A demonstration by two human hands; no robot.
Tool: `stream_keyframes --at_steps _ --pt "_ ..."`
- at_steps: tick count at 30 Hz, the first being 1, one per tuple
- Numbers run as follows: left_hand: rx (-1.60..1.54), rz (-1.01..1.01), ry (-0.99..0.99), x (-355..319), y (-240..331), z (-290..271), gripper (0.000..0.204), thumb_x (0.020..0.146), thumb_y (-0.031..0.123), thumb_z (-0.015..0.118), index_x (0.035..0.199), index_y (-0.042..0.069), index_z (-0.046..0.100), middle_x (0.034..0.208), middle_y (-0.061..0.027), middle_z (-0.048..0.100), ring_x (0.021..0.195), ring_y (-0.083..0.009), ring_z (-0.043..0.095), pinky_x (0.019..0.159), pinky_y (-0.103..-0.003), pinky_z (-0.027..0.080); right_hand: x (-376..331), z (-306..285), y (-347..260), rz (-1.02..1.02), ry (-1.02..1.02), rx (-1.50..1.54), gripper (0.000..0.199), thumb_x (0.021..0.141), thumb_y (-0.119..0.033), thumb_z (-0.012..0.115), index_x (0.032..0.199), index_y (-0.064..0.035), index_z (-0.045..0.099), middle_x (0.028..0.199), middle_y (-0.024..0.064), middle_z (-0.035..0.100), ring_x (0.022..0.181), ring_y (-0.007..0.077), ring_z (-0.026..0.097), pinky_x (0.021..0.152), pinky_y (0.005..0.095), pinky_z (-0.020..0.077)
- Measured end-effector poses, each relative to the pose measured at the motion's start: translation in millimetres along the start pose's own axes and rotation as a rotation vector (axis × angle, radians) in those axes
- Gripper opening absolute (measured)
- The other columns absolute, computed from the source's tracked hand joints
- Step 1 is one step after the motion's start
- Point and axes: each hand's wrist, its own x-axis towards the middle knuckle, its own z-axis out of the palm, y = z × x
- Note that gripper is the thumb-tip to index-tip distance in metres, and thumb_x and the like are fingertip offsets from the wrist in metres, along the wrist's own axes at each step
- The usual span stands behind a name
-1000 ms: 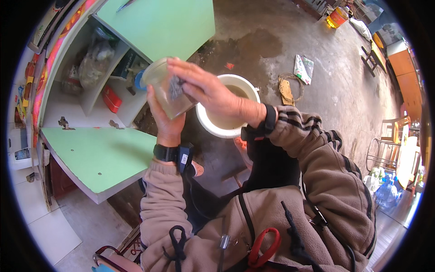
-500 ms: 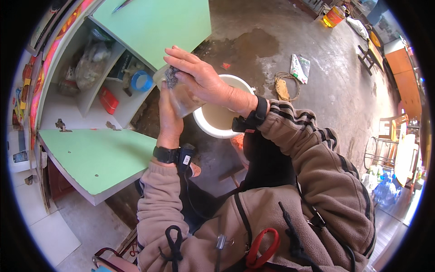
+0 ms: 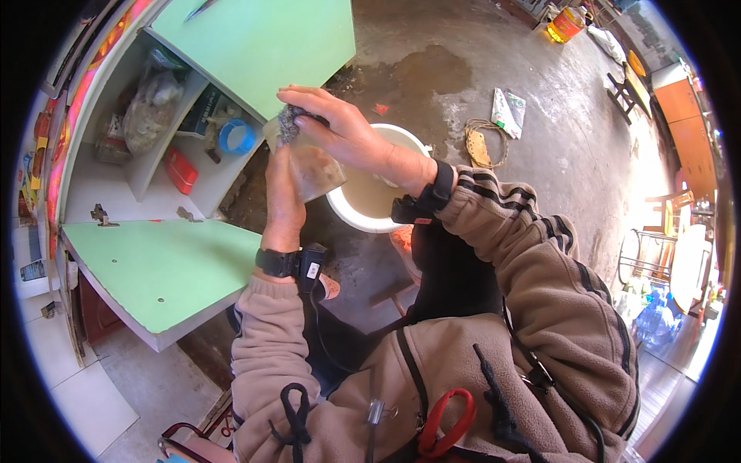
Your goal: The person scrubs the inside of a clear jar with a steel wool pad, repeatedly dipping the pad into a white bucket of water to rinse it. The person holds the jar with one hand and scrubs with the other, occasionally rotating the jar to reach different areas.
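A clear, clouded plastic container (image 3: 323,174) is held up tilted in front of the cabinet. My left hand (image 3: 284,199) is closed around its near left side, with the fingertips hidden behind it. In my right hand (image 3: 351,140) a grey steel wool scourer (image 3: 289,123) is pressed against the container's upper left end. The right fingers stretch over the scourer, with the thumb side against it. Just beyond and below the hands stands a white bucket (image 3: 349,214) with cloudy water in it, partly hidden by my right hand and wrist.
At the left, a cabinet's green door (image 3: 166,270) hangs down open. Its shelves hold plastic bags (image 3: 154,116), a blue cup (image 3: 238,136) and a red box (image 3: 181,171). A green top (image 3: 262,54) juts out above. On the floor lie a coiled cord (image 3: 502,147) and a packet (image 3: 509,113).
The scourer has shifted slightly up along the container with my right hand. The container has turned a little, its lower end swinging to the right.
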Motion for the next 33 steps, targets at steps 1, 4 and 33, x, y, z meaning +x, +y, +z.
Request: stream_keyframes --at_steps 1,4,33 --pt "-0.019 -0.023 0.070 0 2 0 0.064 0.119 0.058 0.044 0.159 0.009 0.054 0.150 -0.0085 0.064 0.138 -0.0216 0.064 0.111 -0.040 0.054 -5 3 -3 -0.044 0.018 -0.054 0.052 0.100 -0.001 0.070 0.151 -0.0072 0.064 0.162 0.0193 0.057 0.155 0.0423 0.051 0.125 0.0490 0.0482" --pt "-0.195 0.129 0.017 0 4 0 0.061 0.119 0.058 0.045 0.155 0.010 0.056 0.146 -0.0080 0.065 0.131 -0.0213 0.066 0.107 -0.040 0.056 -14 11 -5 -0.217 -0.015 -0.189 0.053 0.099 -0.001 0.070 0.152 -0.0079 0.065 0.162 0.0195 0.057 0.156 0.0418 0.050 0.126 0.0518 0.0466" --pt "0.003 0.261 0.125 13 0 -9 0.072 0.117 0.059 0.050 0.164 0.004 0.045 0.152 -0.0117 0.060 0.138 -0.0242 0.060 0.115 -0.041 0.049 -16 8 -14 -0.074 -0.071 -0.183 0.058 0.100 0.000 0.070 0.156 -0.0029 0.058 0.166 0.0215 0.053 0.153 0.0452 0.051 0.124 0.0497 0.0486"
